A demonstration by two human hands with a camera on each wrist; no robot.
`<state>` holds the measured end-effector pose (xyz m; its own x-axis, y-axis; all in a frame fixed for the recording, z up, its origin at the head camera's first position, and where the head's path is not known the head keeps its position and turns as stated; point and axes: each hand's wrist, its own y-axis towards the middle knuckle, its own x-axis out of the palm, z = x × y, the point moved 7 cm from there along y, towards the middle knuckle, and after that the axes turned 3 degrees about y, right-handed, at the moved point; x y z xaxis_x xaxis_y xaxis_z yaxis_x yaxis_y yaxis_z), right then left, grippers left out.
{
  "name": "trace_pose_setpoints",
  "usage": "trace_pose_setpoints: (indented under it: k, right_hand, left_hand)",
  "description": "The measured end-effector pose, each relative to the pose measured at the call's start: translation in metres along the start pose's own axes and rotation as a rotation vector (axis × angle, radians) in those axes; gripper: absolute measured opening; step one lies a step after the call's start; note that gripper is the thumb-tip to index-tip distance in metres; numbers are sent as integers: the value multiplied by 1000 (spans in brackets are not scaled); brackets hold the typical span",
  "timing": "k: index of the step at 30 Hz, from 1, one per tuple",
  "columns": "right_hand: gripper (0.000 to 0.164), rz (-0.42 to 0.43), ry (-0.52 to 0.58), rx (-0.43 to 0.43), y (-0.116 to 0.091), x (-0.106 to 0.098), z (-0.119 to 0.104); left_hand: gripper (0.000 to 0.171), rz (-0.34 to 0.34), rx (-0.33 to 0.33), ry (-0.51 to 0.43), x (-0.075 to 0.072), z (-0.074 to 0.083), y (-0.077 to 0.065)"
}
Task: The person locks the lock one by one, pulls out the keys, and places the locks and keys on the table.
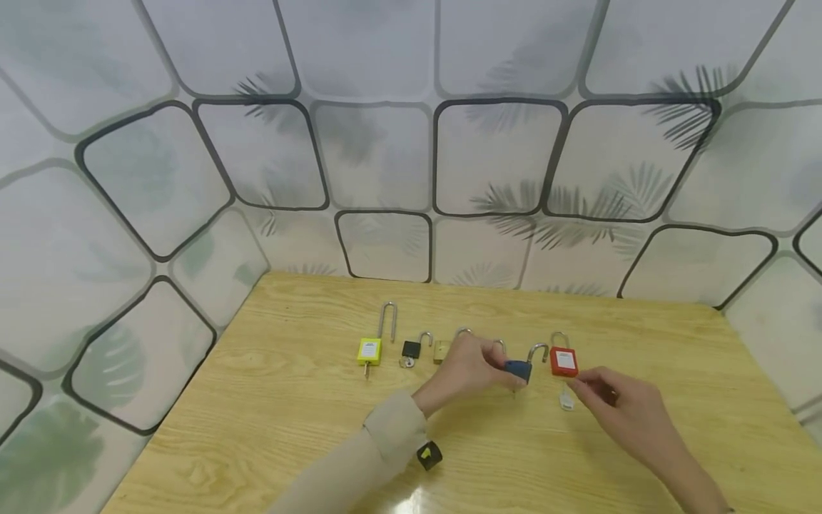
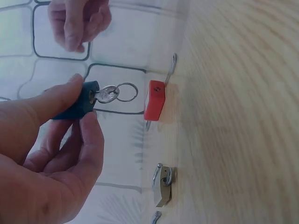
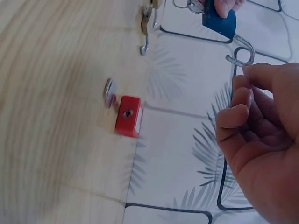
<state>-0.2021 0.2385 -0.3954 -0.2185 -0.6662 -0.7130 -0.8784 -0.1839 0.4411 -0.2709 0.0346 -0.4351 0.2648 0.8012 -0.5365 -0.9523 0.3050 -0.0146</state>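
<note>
Padlocks (image 1: 441, 351) in row on table (image 1: 257, 428), wall (image 1: 379, 157) behind.

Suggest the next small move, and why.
I'd probably lower the blue padlock onto the table beside the red padlock. The left hand holds it raised, its shackle is open and its key is inserted, so setting it down seems likeliest.

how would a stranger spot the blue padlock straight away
Start at the wooden table and find the left hand, left of the red padlock. That hand pinches the open blue padlock. Its blue body sets it apart from its red neighbour.
</note>
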Motion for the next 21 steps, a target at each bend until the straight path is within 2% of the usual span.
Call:
trace_pose_setpoints:
  k: [4, 7, 13, 17, 21]
  right_hand:
    - [15, 101, 35, -85, 7, -3, -14]
    - [22, 144, 78, -134, 10, -4, -22]
    - [32, 134, 184, -210, 17, -2, -34]
    - [30, 124, 159, -243, 21, -2, -40]
    - [27, 133, 130, -252, 25, -3, -44]
  left_hand:
    - [25, -32, 23, -38, -1, 1, -9]
    - [24, -56, 8, -89, -1, -1, -13]
    - [21, -103, -13, -171, 1, -3, -19]
    - [20, -140, 0, -235, 4, -1, -23]
    - [19, -149, 10, -301, 5, 1, -26]
